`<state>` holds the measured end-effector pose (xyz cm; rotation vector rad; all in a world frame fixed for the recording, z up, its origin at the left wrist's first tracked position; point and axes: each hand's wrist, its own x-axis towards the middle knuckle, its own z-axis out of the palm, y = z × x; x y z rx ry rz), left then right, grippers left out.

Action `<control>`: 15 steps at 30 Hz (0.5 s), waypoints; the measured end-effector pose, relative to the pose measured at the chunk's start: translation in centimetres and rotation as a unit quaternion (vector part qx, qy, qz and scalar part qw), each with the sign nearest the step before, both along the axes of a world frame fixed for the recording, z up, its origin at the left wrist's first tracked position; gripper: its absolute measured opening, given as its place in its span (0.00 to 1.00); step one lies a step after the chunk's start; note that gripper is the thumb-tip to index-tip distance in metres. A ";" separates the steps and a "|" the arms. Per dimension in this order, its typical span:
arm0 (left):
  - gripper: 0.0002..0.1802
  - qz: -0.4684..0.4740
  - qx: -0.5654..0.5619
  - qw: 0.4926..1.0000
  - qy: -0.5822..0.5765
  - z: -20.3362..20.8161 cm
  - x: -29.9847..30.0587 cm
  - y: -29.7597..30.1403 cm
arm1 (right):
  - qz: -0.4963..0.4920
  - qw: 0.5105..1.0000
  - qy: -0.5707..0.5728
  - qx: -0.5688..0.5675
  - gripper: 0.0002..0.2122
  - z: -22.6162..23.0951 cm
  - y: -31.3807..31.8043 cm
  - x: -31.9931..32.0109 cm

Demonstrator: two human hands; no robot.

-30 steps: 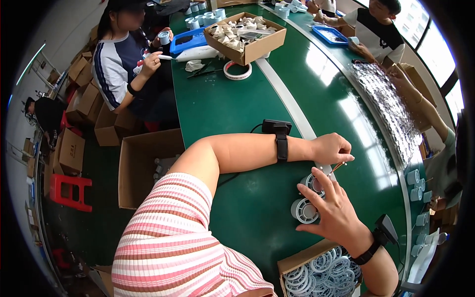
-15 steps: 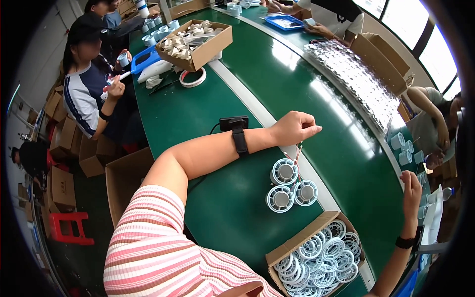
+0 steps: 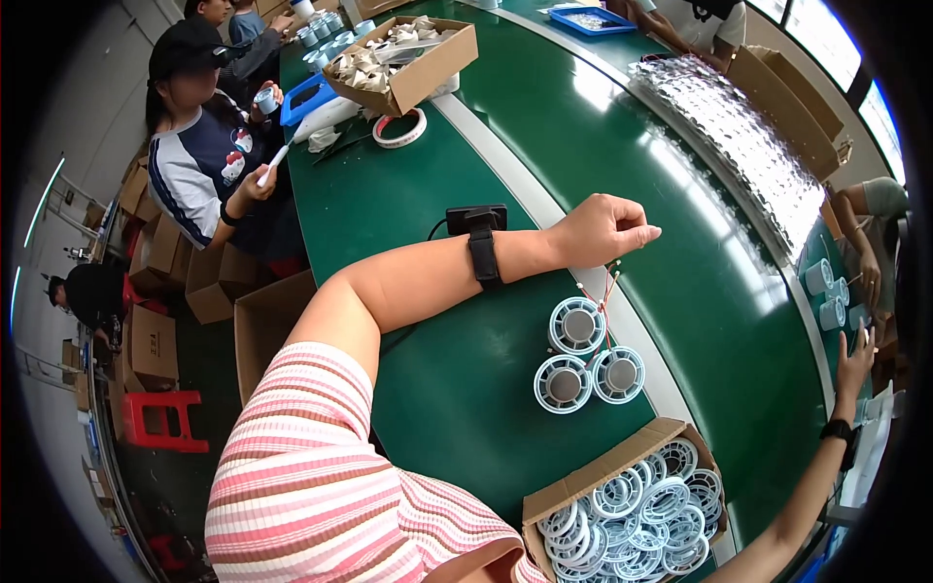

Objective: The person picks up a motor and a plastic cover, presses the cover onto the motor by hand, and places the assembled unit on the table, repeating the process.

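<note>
My left hand [image 3: 604, 231] hangs over the pale strip along the green table, its fingers curled and thumb extended, and nothing shows in it. Just below it stand three round speaker-like units, one of them a light blue unit [image 3: 576, 325] with a grey disc in its middle. Thin red and white wires [image 3: 607, 306] rise from them. Far to the right, my right hand [image 3: 855, 364] reaches out with stretched fingers, close to several light blue cups [image 3: 832, 313]. Whether its fingertips touch a cup, I cannot tell.
A cardboard box [image 3: 593, 476] of light blue rings sits at the near edge. Farther off are a tape roll [image 3: 399, 128], a carton of white scraps [image 3: 437, 73] and a silvery sheet [image 3: 734, 146]. A co-worker [image 3: 209, 146] at the left holds a cup and a white tool.
My right hand has moved farther right, toward the light blue cups. My left hand keeps its curled pose. The whole view has shifted slightly.
</note>
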<state>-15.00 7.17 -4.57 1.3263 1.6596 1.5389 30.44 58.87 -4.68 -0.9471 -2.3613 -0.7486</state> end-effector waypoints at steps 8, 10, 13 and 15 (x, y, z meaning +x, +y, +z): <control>0.18 0.015 -0.010 0.999 0.033 0.3 0.5 0.7 | 0.011 0.990 -0.009 -0.144 0.30 -1.6 -0.2 -2.6; 0.18 0.013 -0.046 0.999 0.018 0.4 -0.3 0.0 | 0.028 0.981 0.043 -0.188 0.30 -2.8 -3.2 -6.0; 0.18 0.028 -0.031 0.999 0.009 0.7 -0.5 -0.5 | -0.031 0.983 0.035 -0.178 0.28 -1.8 -6.0 -8.2; 0.18 0.019 -0.024 0.999 0.022 0.6 -0.9 -0.6 | -0.118 0.966 0.028 -0.229 0.25 0.1 -8.3 -8.8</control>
